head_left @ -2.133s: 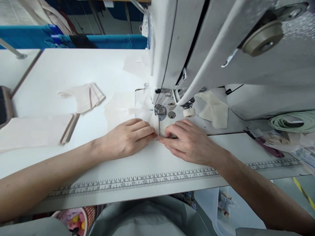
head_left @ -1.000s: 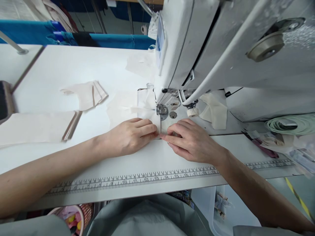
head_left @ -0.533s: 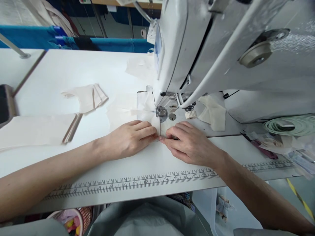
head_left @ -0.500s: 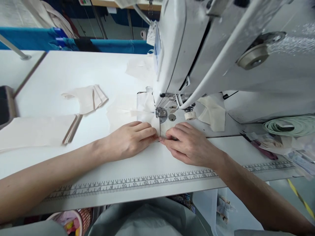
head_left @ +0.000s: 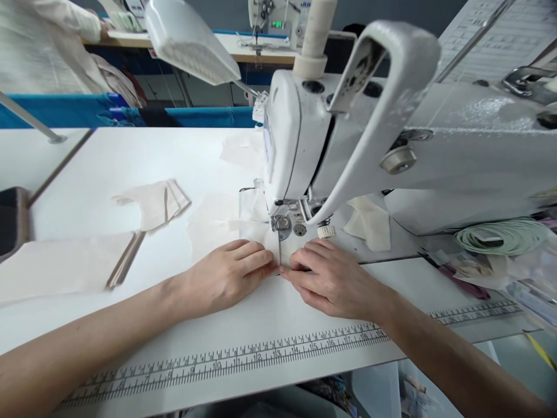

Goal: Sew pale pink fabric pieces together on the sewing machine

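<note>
A pale cream fabric piece (head_left: 260,233) lies at the presser foot (head_left: 279,223) of a white sewing machine (head_left: 282,145), its right edge straight. My left hand (head_left: 237,273) presses down on this fabric, fingers together and fingertips at its near right corner. Opposite it, my right hand (head_left: 331,280) has its fingers curled, with thumb and fingertips pinching at the same corner. The two hands' fingertips almost meet just in front of the foot. How much cloth is between the right fingers is hidden.
Stacked cream fabric pieces (head_left: 73,261) and a smaller folded stack (head_left: 159,203) lie left. A cream scrap (head_left: 369,223) sits right of the needle area, with a coiled pale green cord (head_left: 500,241) beyond. A printed ruler (head_left: 256,354) runs along the table's front edge. A person's sleeve (head_left: 69,20) shows behind.
My view has tilted up, so the machine's top, a lamp and the workstation behind now show. Both hands and the fabric keep nearly the same place at the presser foot.
</note>
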`<state>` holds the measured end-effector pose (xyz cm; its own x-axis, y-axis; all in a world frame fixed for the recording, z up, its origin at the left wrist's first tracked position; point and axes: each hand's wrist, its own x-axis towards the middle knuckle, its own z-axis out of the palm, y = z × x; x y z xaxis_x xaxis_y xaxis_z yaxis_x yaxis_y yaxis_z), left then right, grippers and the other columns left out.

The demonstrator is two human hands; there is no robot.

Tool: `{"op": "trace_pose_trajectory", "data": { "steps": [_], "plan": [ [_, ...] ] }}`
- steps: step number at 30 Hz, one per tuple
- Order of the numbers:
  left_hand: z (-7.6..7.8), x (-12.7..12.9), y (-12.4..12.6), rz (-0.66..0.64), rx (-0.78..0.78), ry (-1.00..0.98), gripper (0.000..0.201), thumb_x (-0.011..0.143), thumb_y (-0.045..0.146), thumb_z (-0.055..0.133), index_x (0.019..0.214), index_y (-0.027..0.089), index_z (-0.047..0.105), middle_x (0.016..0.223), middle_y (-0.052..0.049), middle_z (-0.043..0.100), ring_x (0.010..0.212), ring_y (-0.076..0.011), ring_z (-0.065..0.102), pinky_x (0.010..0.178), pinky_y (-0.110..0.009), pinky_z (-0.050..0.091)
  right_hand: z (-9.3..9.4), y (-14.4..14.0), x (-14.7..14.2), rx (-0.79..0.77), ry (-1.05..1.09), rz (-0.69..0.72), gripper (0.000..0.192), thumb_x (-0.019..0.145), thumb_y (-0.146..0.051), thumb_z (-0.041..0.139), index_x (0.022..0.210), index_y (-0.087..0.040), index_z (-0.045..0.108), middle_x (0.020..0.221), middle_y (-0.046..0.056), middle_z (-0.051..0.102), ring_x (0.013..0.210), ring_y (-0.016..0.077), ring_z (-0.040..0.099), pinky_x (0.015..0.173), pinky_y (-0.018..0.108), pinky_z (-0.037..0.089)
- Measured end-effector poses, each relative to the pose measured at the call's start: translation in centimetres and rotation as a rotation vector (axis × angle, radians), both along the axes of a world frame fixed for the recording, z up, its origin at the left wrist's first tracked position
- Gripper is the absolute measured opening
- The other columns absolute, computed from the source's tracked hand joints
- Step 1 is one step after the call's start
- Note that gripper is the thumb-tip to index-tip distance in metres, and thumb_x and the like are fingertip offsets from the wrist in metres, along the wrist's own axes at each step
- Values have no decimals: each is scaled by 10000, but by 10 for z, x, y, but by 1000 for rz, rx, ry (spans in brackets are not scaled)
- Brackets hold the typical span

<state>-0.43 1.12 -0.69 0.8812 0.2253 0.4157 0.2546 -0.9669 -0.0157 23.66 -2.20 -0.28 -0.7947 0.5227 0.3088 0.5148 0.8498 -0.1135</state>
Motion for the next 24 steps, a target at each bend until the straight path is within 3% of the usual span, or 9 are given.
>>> {"op": "trace_pose_trajectory", "data": {
  "steps": [10,24],
  "plan": [
    [-1,1,5,6,-8,-29,164,951,112,504,1035,84,642,1007,-113,667,898,-215,612,742,-341,540,0,3,-2,6,-3,-36,215,955,-150,466,1036,-135,665,854,43,587,786,155,466,741,311,385],
    [-6,1,21,80,-27,6,228,957,128,494,1114,95,655,1058,-108,663,954,-214,615,810,-348,554,-2,17,-2,59,-42,-102,255,966,-163,449,1133,-138,640,898,51,615,794,154,508,689,307,376]
  ]
}}
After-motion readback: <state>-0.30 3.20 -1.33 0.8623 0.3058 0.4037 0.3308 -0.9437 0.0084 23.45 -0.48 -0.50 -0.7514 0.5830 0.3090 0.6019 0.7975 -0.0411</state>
